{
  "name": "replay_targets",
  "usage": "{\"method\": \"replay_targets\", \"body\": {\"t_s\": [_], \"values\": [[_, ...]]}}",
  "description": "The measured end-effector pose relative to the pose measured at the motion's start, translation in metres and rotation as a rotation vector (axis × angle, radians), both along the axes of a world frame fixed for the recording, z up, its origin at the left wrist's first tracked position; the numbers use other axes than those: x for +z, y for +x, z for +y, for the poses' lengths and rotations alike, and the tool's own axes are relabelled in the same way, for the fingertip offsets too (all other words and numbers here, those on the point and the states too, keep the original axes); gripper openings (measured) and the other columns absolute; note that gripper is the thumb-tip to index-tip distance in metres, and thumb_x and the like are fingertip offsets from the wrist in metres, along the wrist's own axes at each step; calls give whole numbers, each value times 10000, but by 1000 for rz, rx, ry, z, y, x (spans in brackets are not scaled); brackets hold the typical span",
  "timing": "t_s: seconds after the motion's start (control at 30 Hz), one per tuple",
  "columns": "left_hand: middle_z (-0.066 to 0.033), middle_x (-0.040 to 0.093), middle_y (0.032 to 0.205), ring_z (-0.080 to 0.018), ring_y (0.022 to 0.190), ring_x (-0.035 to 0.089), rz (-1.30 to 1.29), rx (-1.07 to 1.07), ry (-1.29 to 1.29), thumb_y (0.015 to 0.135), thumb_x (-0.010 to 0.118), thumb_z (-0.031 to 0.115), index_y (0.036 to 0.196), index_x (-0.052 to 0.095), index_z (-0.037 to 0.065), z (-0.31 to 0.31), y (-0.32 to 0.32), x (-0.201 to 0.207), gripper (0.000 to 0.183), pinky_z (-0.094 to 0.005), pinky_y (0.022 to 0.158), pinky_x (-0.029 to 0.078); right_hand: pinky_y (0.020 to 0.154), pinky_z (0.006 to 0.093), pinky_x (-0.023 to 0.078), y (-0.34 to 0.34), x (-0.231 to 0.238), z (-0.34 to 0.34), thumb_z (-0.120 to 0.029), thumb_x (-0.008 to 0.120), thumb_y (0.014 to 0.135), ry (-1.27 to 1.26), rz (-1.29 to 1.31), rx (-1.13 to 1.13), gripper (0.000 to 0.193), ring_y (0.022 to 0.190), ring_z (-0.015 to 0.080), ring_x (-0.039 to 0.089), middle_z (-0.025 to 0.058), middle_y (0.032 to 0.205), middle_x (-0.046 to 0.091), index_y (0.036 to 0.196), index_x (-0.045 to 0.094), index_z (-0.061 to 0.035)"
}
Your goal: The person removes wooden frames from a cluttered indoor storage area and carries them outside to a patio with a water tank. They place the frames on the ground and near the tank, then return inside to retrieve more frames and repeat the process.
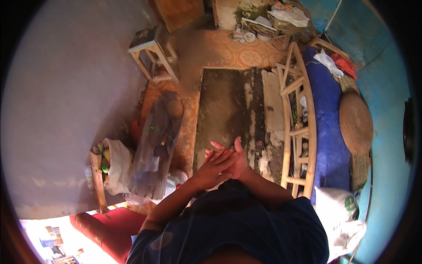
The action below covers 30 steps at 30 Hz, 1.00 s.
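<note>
In front of my chest, my two hands meet. My left hand (214,170) lies across the palm of my right hand, its fingers stretched out and pressed against it. Palm up, my right hand (239,163) has its thumb raised and its fingertips showing beyond the left fingers. No object can be seen in either hand, though the surfaces where they touch are hidden. Below them is a dark, worn patch of floor (222,105), bordered by orange patterned tiles (189,127).
To the right stands a bamboo frame (310,123) beside a blue covering (325,145) and a round woven tray (355,124). On the left are a wooden stool (151,39), a long plastic-covered bundle (151,145), an open white sack (118,163) and a red seat (110,233).
</note>
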<state>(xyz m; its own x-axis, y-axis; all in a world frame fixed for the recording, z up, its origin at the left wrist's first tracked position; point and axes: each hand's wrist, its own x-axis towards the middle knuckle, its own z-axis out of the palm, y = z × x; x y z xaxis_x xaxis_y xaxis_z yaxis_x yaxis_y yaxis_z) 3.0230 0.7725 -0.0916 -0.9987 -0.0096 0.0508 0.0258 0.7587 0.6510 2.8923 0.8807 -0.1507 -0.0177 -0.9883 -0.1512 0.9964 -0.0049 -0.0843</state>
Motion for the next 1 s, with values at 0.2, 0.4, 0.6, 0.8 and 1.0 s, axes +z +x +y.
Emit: {"method": "replay_targets", "body": {"t_s": [0.2, 0.4, 0.6, 0.8, 1.0], "values": [[-133, 407, 1595, -315, 1490, 354, -492, 107, -446, 990, 608, 271, 1482, 498, 128, -151, -40, -149, 524, -508, 1210, 260, 1213, 522, 225, -170, 40, -42, -910, 280, 852, -5, 12, -261, 1015, 1501, 307, 298, 166, 1604, 362, 1592, 335, -219], [-138, 538, 1476, -271, 1307, 547, -938, 1196, 960, 985, 601, 299, 1451, 506, 62, -220, 37, -231, 532, -525, 1052, 430, 1186, 476, 282, -313, 12, -71, -860, 342, 890, 281, 431, -222, 970, 1451, 291, 377, 128, 1566, 427, 1560, 403, -160], [-144, 551, 1464, -288, 1289, 560, -848, 1553, 1031, 987, 592, 339, 1460, 507, 70, -207, 31, -227, 551, -510, 1050, 436, 975, 441, 476, -361, -178, -79, -504, 540, 1009, 850, 1411, 345, 597, 1180, 288, 594, 138, 1321, 618, 1430, 529, -81], [-150, 564, 1452, -304, 1271, 574, -843, 1671, 1145, 989, 583, 379, 1468, 509, 78, -258, -22, -277, 571, -496, 1047, 443, 769, 531, 541, -417, -273, -83, -485, 636, 951, 1068, 1411, 763, 555, 990, 392, 668, 216, 1181, 681, 1363, 614, -113], [-155, 536, 1490, -329, 1331, 539, -842, 1479, 1064, 1002, 550, 408, 1443, 549, 108, -436, -204, -285, 533, -482, 1065, 442, 752, 569, 538, -528, -190, -174, -548, 647, 940, 1440, 1159, 770, 586, 955, 382, 663, 219, 1153, 686, 1359, 631, -139]]}}
